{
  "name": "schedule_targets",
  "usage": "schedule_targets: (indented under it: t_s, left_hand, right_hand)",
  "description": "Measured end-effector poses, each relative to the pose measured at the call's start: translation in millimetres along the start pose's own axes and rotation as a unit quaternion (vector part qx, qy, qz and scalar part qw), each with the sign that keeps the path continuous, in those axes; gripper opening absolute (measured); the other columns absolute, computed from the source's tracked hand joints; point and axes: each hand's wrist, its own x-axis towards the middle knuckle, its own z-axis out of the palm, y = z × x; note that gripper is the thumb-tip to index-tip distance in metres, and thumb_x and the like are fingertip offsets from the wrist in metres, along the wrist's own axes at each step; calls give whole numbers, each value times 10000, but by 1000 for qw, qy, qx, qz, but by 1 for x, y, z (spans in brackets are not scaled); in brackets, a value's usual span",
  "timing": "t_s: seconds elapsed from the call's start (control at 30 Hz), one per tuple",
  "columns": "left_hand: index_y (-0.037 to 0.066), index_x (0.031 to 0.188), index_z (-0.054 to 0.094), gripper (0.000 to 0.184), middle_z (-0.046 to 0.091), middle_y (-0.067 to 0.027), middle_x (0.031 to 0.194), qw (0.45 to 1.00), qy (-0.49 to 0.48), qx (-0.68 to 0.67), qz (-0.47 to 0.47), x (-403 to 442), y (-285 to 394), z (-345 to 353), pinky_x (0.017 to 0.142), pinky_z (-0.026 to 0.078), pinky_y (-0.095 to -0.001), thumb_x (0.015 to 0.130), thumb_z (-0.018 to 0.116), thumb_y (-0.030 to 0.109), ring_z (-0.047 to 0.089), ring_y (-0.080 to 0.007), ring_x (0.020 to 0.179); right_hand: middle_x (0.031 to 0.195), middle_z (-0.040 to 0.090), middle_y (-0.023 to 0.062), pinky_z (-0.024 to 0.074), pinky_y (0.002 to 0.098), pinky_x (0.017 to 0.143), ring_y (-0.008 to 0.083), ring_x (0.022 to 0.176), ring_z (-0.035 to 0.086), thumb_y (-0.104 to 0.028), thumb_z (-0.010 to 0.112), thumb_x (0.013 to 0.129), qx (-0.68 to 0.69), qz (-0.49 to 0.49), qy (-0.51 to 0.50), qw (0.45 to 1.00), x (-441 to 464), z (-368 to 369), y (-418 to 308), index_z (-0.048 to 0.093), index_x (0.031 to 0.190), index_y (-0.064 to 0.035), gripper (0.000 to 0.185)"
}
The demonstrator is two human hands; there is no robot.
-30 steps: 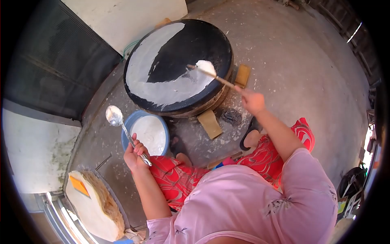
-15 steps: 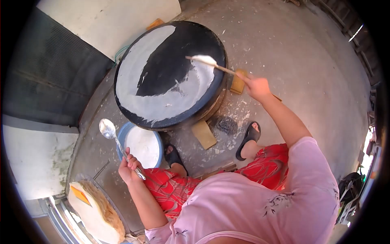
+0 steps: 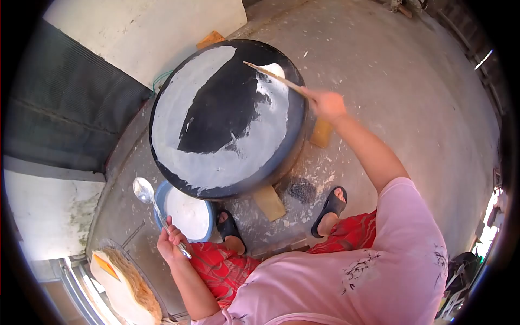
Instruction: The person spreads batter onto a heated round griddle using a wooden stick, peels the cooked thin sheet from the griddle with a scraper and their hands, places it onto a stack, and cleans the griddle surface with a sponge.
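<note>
A large round black griddle (image 3: 216, 114) has a broad curved band of white batter (image 3: 216, 162) along its left, near and right parts. My right hand (image 3: 327, 104) grips a thin wooden stick (image 3: 281, 79), which lies across the griddle's right side against a mound of wet batter (image 3: 274, 70). Closed round the handle of a metal ladle (image 3: 143, 189), my left hand (image 3: 173, 242) is near the blue bucket (image 3: 209, 222) of white batter. The ladle's bowl is up and to the left of that hand, with white residue in it.
Yellowish blocks (image 3: 320, 133) sit beside and below the griddle. A stack of thin pale sheets (image 3: 122, 292) with an orange item (image 3: 106, 265) on it lies at lower left. A dark lump (image 3: 301, 189) is on the floor near my sandalled feet. White walls (image 3: 51, 208) stand at left.
My right hand has moved up and away along the griddle's right edge with the stick, and the batter band reaches farther up that side. The left hand still holds the ladle; the view has shifted.
</note>
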Motion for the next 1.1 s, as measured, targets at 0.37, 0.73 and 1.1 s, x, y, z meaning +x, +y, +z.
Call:
schedule_targets:
  t_s: [0.37, 0.73, 1.1]
  left_hand:
    - [-65, 1084, 479, 339, 489, -73, 671, 1000, -1, -13, -1, 12, -3, 8, 368, 323, -211, 912, 315, 177, 412, -105, 459]
    - [-60, 1110, 481, 361, 514, -83, 687, 999, 18, -28, -8, 16, -3, 11, 380, 332, -218, 911, 319, 193, 416, -111, 461]
    - [-61, 1111, 476, 352, 493, -71, 672, 999, 23, -32, -7, 13, 1, 14, 365, 318, -215, 915, 309, 179, 389, -102, 445]
  right_hand:
    - [798, 610, 88, 478, 370, 602, 248, 709, 589, -105, 516, 692, -66, -91, 25, 993, 72, 15, 39, 559, 1121, -344, 494]
    - [733, 553, 93, 459, 369, 617, 275, 704, 565, -114, 529, 745, -47, -127, 52, 989, 117, 26, 38, 543, 1150, -311, 451]
    - [1076, 535, 79, 443, 340, 829, 254, 981, 533, 61, 454, 715, -89, 12, -47, 995, 126, 12, 95, 502, 1197, -301, 604]
